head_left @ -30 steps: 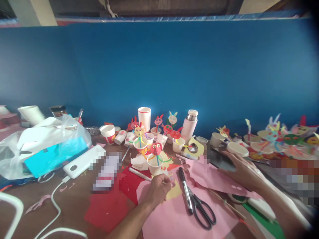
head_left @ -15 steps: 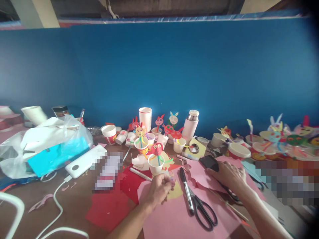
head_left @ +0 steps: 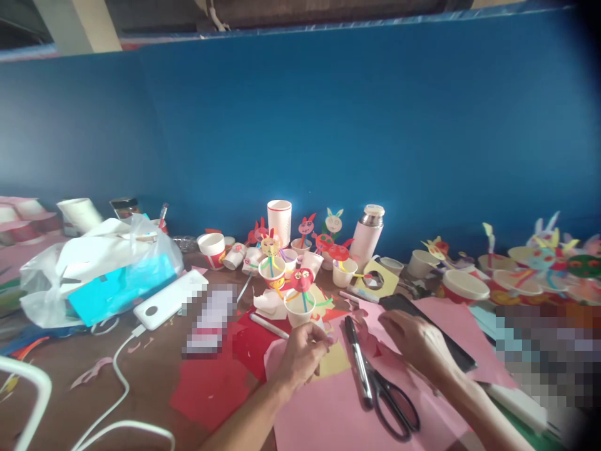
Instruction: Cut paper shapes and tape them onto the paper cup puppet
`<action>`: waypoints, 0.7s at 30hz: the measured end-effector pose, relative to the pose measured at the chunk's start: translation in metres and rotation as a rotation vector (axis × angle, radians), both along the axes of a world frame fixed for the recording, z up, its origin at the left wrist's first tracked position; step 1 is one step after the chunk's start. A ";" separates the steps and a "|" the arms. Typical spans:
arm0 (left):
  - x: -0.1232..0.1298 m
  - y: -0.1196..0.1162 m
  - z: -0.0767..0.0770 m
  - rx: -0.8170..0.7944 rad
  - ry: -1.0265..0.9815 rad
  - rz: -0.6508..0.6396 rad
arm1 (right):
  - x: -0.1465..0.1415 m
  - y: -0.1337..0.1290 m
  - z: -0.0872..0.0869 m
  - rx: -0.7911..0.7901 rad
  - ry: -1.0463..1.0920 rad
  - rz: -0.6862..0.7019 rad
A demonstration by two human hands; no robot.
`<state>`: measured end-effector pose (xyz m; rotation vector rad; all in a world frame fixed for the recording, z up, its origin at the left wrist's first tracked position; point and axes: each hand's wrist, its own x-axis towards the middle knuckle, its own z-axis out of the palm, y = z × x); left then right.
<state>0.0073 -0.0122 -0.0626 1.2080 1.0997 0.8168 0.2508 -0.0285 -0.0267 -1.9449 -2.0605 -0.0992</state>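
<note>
My left hand (head_left: 307, 354) is closed in a pinch above the pink paper (head_left: 323, 413). Whatever is at its fingertips is too small to make out. My right hand (head_left: 417, 338) reaches over the pink sheets, fingers pointing left and partly out of sight beneath it; nothing shows in them. Just behind it lies a black phone (head_left: 448, 344). Between my hands are a black-and-silver marker (head_left: 359, 363) and black-handled scissors (head_left: 394, 407), side by side. A paper cup (head_left: 299, 307) with a red paper face (head_left: 302, 278) on strips stands beyond my left hand.
More decorated cups (head_left: 345, 272) line the back, beside a thermos (head_left: 369, 235) and a stack of cups (head_left: 279, 222). Red paper (head_left: 211, 388), a white power bank (head_left: 169, 300) with its cable, and a plastic bag (head_left: 42, 300) lie left. A blue panel (head_left: 300, 125) rises behind.
My right hand has come off the phone and moved left over the pink paper, so more of the phone shows. My left hand keeps its pinch. The view has shifted slightly.
</note>
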 end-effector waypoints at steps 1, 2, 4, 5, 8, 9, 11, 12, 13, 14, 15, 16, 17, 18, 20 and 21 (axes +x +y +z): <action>0.000 0.000 -0.001 -0.005 -0.016 0.003 | -0.005 -0.003 -0.003 -0.028 0.016 0.026; 0.000 0.001 -0.001 -0.006 -0.033 0.005 | -0.010 -0.006 -0.006 -0.058 0.031 0.050; 0.001 0.001 -0.001 -0.004 -0.055 0.007 | -0.015 -0.010 -0.012 -0.101 0.048 0.081; 0.001 0.001 -0.001 -0.003 -0.059 0.008 | -0.017 -0.011 -0.014 -0.110 0.050 0.093; 0.001 0.001 0.000 -0.005 -0.069 0.011 | -0.022 -0.016 -0.016 -0.117 0.030 0.098; 0.001 0.001 0.000 -0.004 -0.070 0.012 | -0.024 -0.018 -0.015 -0.127 0.024 0.095; 0.001 0.000 0.000 0.001 -0.067 0.011 | -0.029 -0.022 -0.013 -0.158 0.015 0.085; 0.000 0.000 0.000 0.005 -0.063 0.009 | -0.033 -0.025 -0.012 -0.175 0.007 0.081; 0.000 0.000 0.000 0.009 -0.058 0.007 | -0.036 -0.027 -0.011 -0.189 -0.008 0.077; 0.000 0.000 -0.001 0.012 -0.055 0.002 | -0.040 -0.030 -0.011 -0.199 -0.025 0.076; 0.000 0.000 -0.002 0.013 -0.053 -0.004 | -0.043 -0.031 -0.011 -0.204 -0.041 0.075; 0.000 0.000 -0.003 0.013 -0.050 -0.007 | -0.047 -0.033 -0.012 -0.207 -0.053 0.074; -0.001 0.000 -0.003 0.011 -0.046 -0.009 | -0.049 -0.034 -0.012 -0.209 -0.062 0.073; -0.001 0.001 -0.004 0.010 -0.045 -0.009 | -0.051 -0.035 -0.013 -0.214 -0.069 0.068; 0.000 0.001 -0.005 0.013 -0.046 -0.002 | -0.054 -0.035 -0.013 -0.232 -0.075 0.063; 0.000 0.001 -0.006 0.016 -0.047 0.003 | -0.055 -0.036 -0.013 -0.241 -0.076 0.062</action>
